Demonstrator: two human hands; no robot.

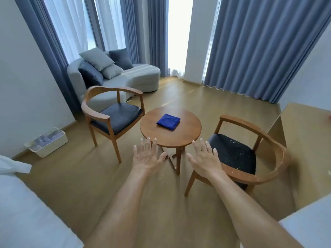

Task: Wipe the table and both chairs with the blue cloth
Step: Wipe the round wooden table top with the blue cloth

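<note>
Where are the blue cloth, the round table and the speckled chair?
blue cloth [168, 121], head view, middle of the folded cloth.
round table [188, 136], head view, bare top near the rim.
speckled chair [234, 154], head view, dark seat cushion.

Blue curtains [259, 47] hang over bright windows [179, 33]. A grey sofa [136, 76] with cushions [96, 58] stands on the wooden floor [206, 101], and a white bin [48, 142] sits by the wall [26, 77].

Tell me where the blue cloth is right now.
The blue cloth lies folded near the middle of the round table, between the two chairs and beyond both outstretched hands; neither hand touches it.
</note>
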